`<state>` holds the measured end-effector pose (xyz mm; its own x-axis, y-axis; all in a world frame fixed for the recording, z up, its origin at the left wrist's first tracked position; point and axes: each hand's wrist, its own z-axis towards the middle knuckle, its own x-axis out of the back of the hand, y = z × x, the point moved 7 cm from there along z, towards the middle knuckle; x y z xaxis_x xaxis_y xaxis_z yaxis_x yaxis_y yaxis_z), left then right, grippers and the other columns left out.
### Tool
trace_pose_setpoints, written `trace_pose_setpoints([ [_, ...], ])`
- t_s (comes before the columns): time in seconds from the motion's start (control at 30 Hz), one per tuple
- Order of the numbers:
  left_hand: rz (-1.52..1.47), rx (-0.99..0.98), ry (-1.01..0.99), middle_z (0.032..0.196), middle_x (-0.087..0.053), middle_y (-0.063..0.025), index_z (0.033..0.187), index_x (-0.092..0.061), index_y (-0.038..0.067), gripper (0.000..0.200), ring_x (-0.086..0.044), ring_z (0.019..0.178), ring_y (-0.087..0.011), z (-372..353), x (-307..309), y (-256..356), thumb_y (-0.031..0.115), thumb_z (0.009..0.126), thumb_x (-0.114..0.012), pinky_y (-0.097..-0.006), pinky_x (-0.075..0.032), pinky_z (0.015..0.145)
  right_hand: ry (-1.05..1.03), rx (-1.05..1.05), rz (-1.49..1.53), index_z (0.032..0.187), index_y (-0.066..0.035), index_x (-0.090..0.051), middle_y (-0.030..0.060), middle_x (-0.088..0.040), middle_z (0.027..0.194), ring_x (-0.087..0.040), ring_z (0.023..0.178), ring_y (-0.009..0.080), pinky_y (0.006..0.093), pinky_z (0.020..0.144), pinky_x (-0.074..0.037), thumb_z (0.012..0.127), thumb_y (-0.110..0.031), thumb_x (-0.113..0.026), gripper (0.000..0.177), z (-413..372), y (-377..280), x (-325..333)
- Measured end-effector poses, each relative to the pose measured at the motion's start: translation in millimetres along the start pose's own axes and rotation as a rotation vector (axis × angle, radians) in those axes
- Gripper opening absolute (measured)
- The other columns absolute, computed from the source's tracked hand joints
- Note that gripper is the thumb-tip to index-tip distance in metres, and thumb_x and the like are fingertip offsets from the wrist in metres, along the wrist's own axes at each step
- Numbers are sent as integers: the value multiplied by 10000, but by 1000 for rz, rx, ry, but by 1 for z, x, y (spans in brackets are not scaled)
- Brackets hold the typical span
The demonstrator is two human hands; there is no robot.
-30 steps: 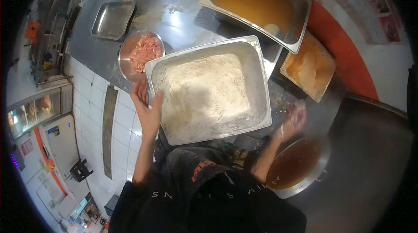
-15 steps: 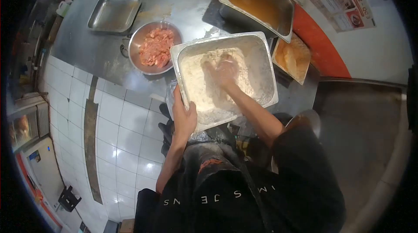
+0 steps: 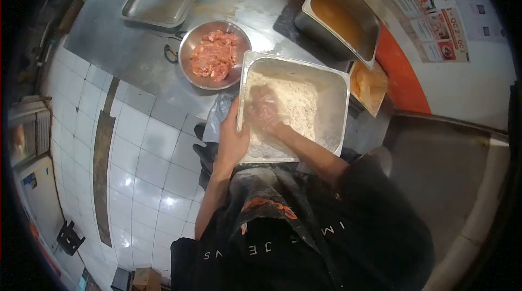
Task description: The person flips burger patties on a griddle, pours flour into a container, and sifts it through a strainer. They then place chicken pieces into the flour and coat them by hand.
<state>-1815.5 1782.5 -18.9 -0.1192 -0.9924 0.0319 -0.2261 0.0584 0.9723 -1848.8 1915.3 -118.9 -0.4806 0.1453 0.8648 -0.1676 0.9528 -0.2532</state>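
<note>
A deep steel pan (image 3: 331, 95) holds pale flour (image 3: 299, 98) with small crumbs in it. My left hand (image 3: 234, 141) grips the pan's left wall, thumb over the rim and fingers along the outside. Inside the pan is my right hand (image 3: 264, 109), covered by a clear plastic glove and touching the flour near the left side. Motion blur and flour hide how its fingers are bent. Just beyond the pan, to the left, a round steel bowl (image 3: 187, 65) contains pieces of raw meat (image 3: 215, 56).
On the steel table (image 3: 119, 68) lies a shallow rectangular tray (image 3: 130, 11). A deep pan (image 3: 330, 32) of orange-brown liquid stands at the back right, near a container of orange-brown food (image 3: 370, 84). A plastic bag (image 3: 218, 117) hangs beside my left hand.
My right hand has moved toward the left side of the pan, through the flour. The view has shifted and the pan sits at a different angle. My left hand keeps its grip.
</note>
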Motion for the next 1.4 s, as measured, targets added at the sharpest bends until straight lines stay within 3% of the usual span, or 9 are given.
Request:
trace_pose_setpoints([
  [0.17, 6, -18, 56, 1467, -459, -241, 1468, -357, -84, 643, -431, 1371, -271, -2, 0, -11, -89, 835, -467, -332, -318, 1125, -124, 633, -163, 1243, 31, -588, 207, -574, 1301, -509, 1265, 327, 454, 1151, -320, 962, -349, -464, 489, -62, 8, 19],
  [0.23, -7, -54, 75, 1472, -455, -234, 1467, -359, -88, 645, -415, 1382, -268, 3, -3, -18, -94, 831, -463, -334, -294, 1140, -392, 468, 443, 1164, 26, -637, 195, -656, 1143, -631, 1054, 283, 439, 1003, -485, 974, -356, -479, 454, -55, 46, 9],
  [0.27, 21, -93, 107, 1447, -476, -247, 1452, -387, -75, 637, -435, 1370, -317, 3, -1, -18, -91, 820, -468, -365, -305, 1142, -544, 161, 9, 1181, 20, -625, 177, -690, 1024, -663, 948, 237, 404, 832, -565, 974, -374, -534, 454, -53, 23, 74],
  [0.3, 52, -117, 131, 1422, -497, -260, 1436, -414, -62, 629, -456, 1357, -367, -4, 0, -19, -89, 810, -473, -397, -316, 1145, -252, -144, 688, 1161, 22, -616, 186, -679, 968, -654, 927, 224, 385, 760, -575, 996, -414, -513, 477, -50, 107, 17],
  [0.37, 51, -115, 138, 1440, -480, -250, 1434, -421, -59, 635, -439, 1369, -365, -4, 0, -13, -91, 802, -477, -397, -305, 1152, -343, -368, -6, 1149, 25, -601, 197, -645, 1063, -638, 968, 218, 376, 815, -555, 1026, -456, -432, 524, -52, 124, 48],
  [0.57, 105, -129, 178, 1522, -383, -213, 1401, -468, -56, 627, -362, 1421, -359, -4, 3, -3, -97, 776, -500, -400, -289, 1164, -468, -195, -320, 1122, 10, -616, 216, -601, 1173, -606, 1033, 267, 410, 861, -494, 1027, -439, -382, 515, -99, 99, -1],
  [1.0, 15, -166, 235, 1550, -333, -191, 1361, -525, -32, 607, -322, 1440, -354, -6, 6, -5, -92, 757, -539, -399, -280, 1168, -356, 124, -41, 946, -16, -655, 183, -682, 921, -656, 868, 316, 440, 850, -505, 987, -395, -474, 422, -69, 24, -29],
  [1.23, 114, -145, 192, 1566, -310, -153, 1395, -499, -41, 659, -275, 1467, -298, -6, 6, -11, -124, 742, -506, -374, -293, 1171, -80, -279, 695, 1369, 93, -441, 288, -556, 1274, -590, 1120, 333, 441, 941, -521, 947, -487, -569, 729, -69, 72, 52],
  [1.4, 128, -134, 168, 1565, -306, -150, 1399, -481, -66, 660, -278, 1465, -288, -4, 4, -9, -122, 742, -507, -360, -323, 1155, 64, -360, 10, 1471, 66, -358, 317, -444, 1433, -347, 1409, 372, 422, 1196, -257, 1001, -452, -467, 707, -28, 141, -100],
])
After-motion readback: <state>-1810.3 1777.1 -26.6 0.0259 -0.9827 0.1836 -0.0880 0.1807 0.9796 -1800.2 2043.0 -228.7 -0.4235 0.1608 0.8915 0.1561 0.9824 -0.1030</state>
